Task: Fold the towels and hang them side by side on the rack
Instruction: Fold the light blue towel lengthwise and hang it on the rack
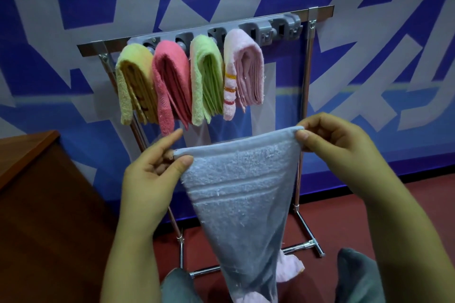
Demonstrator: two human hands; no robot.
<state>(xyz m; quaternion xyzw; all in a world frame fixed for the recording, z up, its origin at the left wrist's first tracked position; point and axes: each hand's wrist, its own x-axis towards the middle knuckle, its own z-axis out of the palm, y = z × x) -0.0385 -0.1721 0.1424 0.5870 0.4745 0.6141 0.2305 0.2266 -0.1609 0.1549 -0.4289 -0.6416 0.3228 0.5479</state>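
Note:
A light blue towel [240, 194] hangs in front of me, stretched by its top edge. My left hand [150, 172] pinches its left corner and my right hand [337, 145] pinches its right corner. Behind it stands a metal rack [307, 61] with a grey clip bar [270, 29]. Several folded towels hang there side by side: yellow [134, 81], pink-red [170, 86], green [206, 79] and pale pink with orange stripes [242, 71]. The two clips at the bar's right end hold nothing. A pale pink cloth [289, 270] lies low behind the blue towel, partly hidden.
A brown wooden cabinet [37, 192] stands at the left, close to the rack. The rack's foot bar [302, 246] rests on the red floor [344, 209]. A blue and white patterned wall is behind. My grey-clad knees [357, 278] show at the bottom.

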